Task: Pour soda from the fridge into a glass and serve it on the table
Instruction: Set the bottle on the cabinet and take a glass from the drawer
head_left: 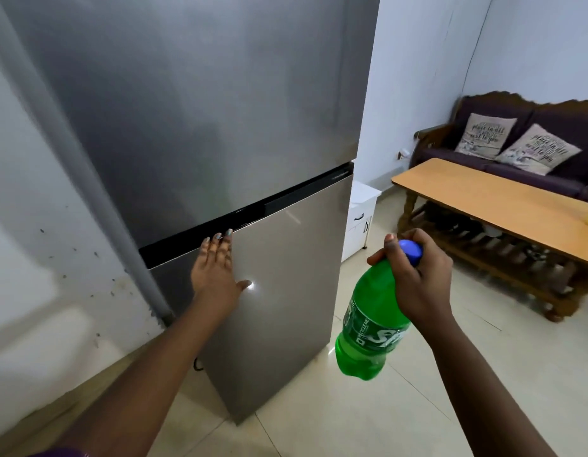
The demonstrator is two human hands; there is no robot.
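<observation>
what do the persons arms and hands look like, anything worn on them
Both forearms are bare, with no watch, ring or glove in view. The left hand has painted fingernails in a pale bluish-green polish. The right hand shows no polish that can be made out from this angle. At the bottom edge, near the left upper arm, a strip of purple sleeve shows.

Tall brushed-steel fridge [220, 127] showing silver-grey, black band between doors. Plastic soda bottle [371, 328] reading bright green, blue cap, white lettering. Long wooden worktop [483, 196] showing light orange-tan. Sofa [549, 127] showing dark purple, beige cushions with dark script print.
</observation>
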